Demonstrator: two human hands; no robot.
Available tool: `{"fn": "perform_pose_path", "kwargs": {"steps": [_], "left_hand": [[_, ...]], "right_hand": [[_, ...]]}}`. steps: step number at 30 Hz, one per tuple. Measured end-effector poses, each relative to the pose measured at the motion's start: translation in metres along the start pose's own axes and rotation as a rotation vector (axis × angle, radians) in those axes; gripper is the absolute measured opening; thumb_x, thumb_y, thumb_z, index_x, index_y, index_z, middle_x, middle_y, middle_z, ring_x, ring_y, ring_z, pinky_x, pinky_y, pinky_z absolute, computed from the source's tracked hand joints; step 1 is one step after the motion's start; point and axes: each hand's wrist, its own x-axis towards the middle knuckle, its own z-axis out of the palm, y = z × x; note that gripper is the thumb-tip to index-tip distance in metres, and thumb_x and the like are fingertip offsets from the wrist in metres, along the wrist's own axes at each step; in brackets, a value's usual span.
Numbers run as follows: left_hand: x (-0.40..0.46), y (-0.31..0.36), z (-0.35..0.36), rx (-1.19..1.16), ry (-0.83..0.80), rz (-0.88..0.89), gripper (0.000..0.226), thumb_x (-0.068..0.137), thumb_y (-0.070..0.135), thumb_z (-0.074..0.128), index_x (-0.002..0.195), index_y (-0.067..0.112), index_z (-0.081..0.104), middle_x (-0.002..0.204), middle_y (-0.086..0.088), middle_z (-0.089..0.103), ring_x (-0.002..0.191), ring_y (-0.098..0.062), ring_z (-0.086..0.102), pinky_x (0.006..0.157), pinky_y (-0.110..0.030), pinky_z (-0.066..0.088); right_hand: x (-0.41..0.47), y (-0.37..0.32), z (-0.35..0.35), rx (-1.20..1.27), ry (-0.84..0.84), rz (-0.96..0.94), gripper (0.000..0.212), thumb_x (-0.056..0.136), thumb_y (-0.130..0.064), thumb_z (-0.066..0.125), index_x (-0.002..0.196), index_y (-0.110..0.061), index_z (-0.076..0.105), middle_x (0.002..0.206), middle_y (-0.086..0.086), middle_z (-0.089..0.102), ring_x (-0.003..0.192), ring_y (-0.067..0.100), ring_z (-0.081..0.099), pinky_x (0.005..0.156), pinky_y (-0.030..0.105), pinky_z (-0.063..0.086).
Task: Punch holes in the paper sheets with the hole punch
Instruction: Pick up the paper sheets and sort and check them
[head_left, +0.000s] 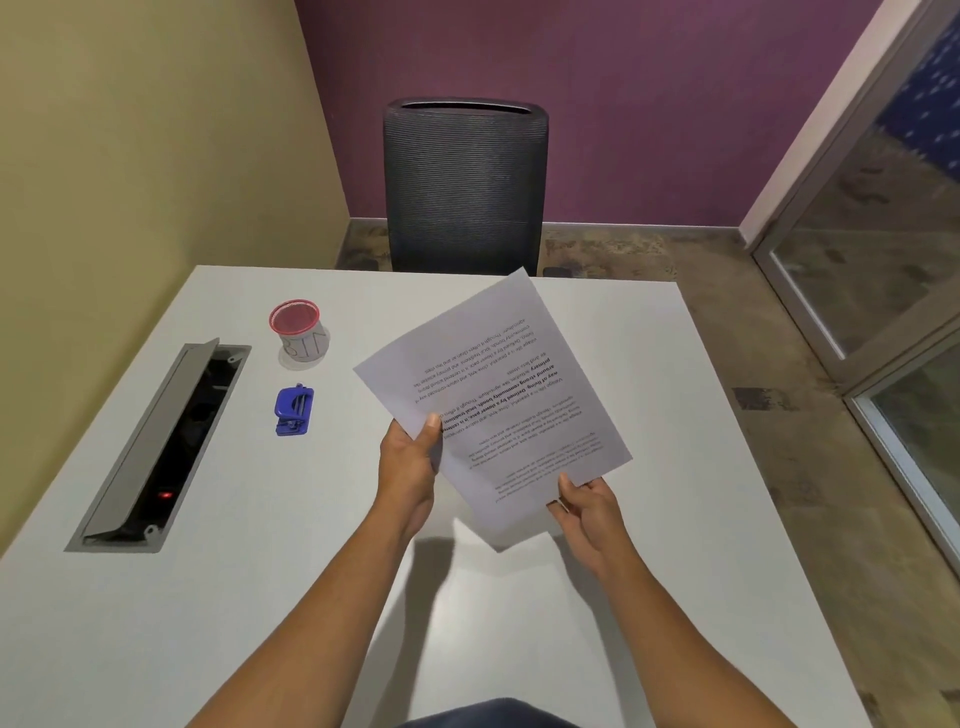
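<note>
Both my hands hold the printed paper sheets (493, 400) up above the white table (260, 597), tilted, with the text upside down to me. My left hand (410, 457) grips the left edge, thumb on top. My right hand (584, 504) pinches the near right corner, thumb on the page. A small blue hole punch (294, 410) lies on the table to the left of the sheets, apart from both hands.
A mesh pen cup with a red rim (301, 332) stands behind the punch. An open cable box (166, 447) is set into the table's left side. A dark office chair (465, 187) faces me at the far edge.
</note>
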Motion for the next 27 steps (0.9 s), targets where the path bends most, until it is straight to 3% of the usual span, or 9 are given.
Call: {"fn": "perform_pose_path", "kwargs": {"steps": [5,12,16,21,24,27], "left_hand": [[-0.001,0.000,-0.010,0.013,0.041,-0.030,0.027,0.096,0.008,0.055,0.119,0.022,0.061,0.114,0.000,0.071,0.104,-0.019,0.067,0.080,-0.034,0.053],[0.006,0.011,-0.046,0.007,0.151,0.012,0.029,0.084,0.000,0.068,0.105,0.018,0.062,0.104,-0.006,0.071,0.093,-0.022,0.067,0.080,-0.035,0.054],[0.014,0.017,-0.064,0.178,0.104,0.037,0.027,0.082,0.005,0.072,0.100,0.019,0.059,0.104,-0.009,0.072,0.086,-0.021,0.067,0.075,-0.032,0.052],[0.020,0.017,-0.067,0.526,-0.031,0.116,0.024,0.079,0.012,0.076,0.095,0.026,0.066,0.093,0.009,0.075,0.084,-0.010,0.070,0.067,-0.020,0.051],[0.023,0.017,-0.063,0.571,-0.016,0.160,0.027,0.083,0.013,0.072,0.094,0.037,0.065,0.093,0.017,0.073,0.085,0.002,0.068,0.069,-0.019,0.051],[0.023,0.013,-0.064,0.550,0.007,0.199,0.029,0.086,0.014,0.070,0.101,0.038,0.063,0.101,0.015,0.071,0.089,0.002,0.067,0.073,-0.019,0.052]], "right_hand": [[0.003,-0.009,0.005,-0.104,0.038,-0.092,0.042,0.094,0.008,0.052,0.133,-0.008,0.050,0.122,0.014,0.065,0.107,0.024,0.065,0.078,0.029,0.060],[0.004,-0.033,-0.008,-0.341,0.108,-0.227,0.028,0.092,0.005,0.059,0.106,-0.018,0.065,0.098,-0.002,0.076,0.085,0.010,0.073,0.068,0.023,0.059],[0.006,-0.046,-0.013,-0.479,0.127,-0.276,0.024,0.091,0.005,0.060,0.111,-0.009,0.063,0.103,0.007,0.073,0.084,0.017,0.071,0.067,0.027,0.056],[0.007,-0.054,-0.007,-0.595,0.099,-0.328,0.027,0.091,0.000,0.063,0.113,-0.014,0.066,0.102,0.000,0.073,0.084,0.008,0.072,0.062,0.019,0.056],[0.009,-0.054,0.000,-0.623,0.091,-0.354,0.027,0.088,0.004,0.063,0.104,-0.017,0.066,0.100,0.000,0.072,0.092,0.015,0.069,0.072,0.024,0.056],[0.012,-0.053,0.003,-0.604,0.078,-0.383,0.028,0.089,0.005,0.062,0.109,-0.014,0.065,0.101,0.001,0.072,0.090,0.011,0.070,0.073,0.022,0.057]]}}
